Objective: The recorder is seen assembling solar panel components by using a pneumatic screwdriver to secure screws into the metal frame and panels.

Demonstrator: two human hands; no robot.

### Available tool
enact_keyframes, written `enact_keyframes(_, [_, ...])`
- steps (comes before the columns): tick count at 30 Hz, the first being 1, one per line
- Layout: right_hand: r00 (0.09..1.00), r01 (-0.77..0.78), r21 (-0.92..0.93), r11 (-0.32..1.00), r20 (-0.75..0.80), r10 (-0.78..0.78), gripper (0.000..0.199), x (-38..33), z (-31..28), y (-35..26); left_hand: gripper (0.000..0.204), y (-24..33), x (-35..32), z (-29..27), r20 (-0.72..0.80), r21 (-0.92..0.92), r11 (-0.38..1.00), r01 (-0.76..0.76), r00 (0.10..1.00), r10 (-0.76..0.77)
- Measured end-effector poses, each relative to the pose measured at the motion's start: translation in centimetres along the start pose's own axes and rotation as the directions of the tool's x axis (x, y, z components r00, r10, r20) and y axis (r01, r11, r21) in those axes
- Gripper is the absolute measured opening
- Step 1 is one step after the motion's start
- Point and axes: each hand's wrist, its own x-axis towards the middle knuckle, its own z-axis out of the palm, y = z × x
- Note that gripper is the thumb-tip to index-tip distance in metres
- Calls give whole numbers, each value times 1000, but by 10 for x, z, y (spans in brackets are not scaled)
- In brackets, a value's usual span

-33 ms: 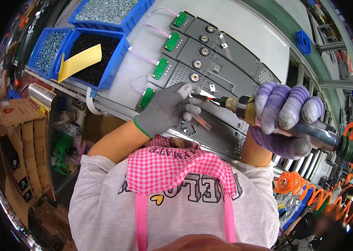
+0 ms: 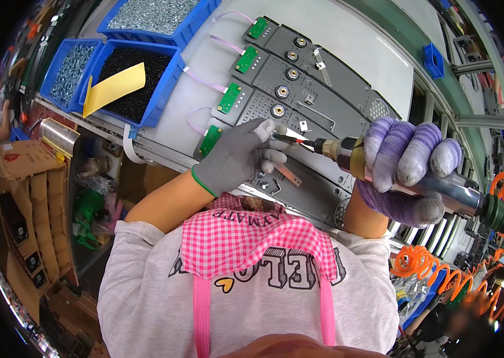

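Observation:
My right hand (image 2: 410, 156), in a purple and white knit glove, is wrapped round a power screwdriver (image 2: 468, 194) held level. Its thin bit (image 2: 292, 139) points left to the fingertips of my left hand (image 2: 235, 154). That hand wears a grey glove with a green cuff, and its fingers are pinched at the bit's tip. Something small and shiny shows there, too small to name. Both hands are over the nearest of several dark grey plastic panels (image 2: 314, 200). A copper-coloured strip (image 2: 288, 174) lies on this panel, and a green circuit board (image 2: 210, 141) sits at its left end.
Beyond lie more grey panels (image 2: 347, 83) with brass-centred nuts and wired green boards. At the back left, blue bins hold silver screws (image 2: 150, 17) and black screws (image 2: 124, 71); a yellow card (image 2: 115, 86) lies across one. Orange coiled hoses (image 2: 422, 261) hang at the right.

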Motion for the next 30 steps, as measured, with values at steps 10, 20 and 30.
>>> enact_keyframes(10, [981,-41,45,998,192,32,47,6,-9,-7,53,-8,7,1,-49,304,952,-27,998,44])
enact_keyframes(20, [998,43,-21,999,55,-42,41,-1,-21,-25,29,-26,-4,-34,354,819,258,-512,806,474])
enact_keyframes(30, [996,93,-83,992,-6,-94,40,2,-40,-46,19,37,36,15,464,800,61,-597,680,567])
